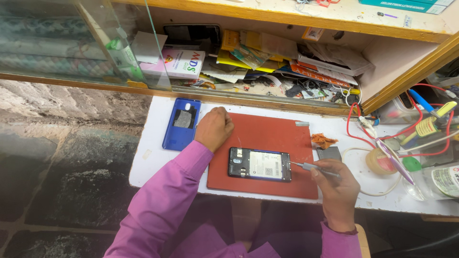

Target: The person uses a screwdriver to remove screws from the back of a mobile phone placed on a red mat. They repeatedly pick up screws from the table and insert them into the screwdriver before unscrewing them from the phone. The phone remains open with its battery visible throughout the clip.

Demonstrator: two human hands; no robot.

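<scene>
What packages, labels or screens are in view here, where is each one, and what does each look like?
White label: rectangular, on the opened phone on the red mat.
Box: white and pink, on the shelf behind glass.
Bottle label: white, far right.
Teal boxes: top right shelf.

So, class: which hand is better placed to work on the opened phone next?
Probably the right hand: it holds the tool, tip at the phone. The left hand rests fisted on the mat.

Left hand curled in a loose fist, knuckles up, arm in purple sleeve stretched forward, right hand lower and nearer the body, fingers pinched in a pen grip, wrist bent inward, hands well apart
</scene>
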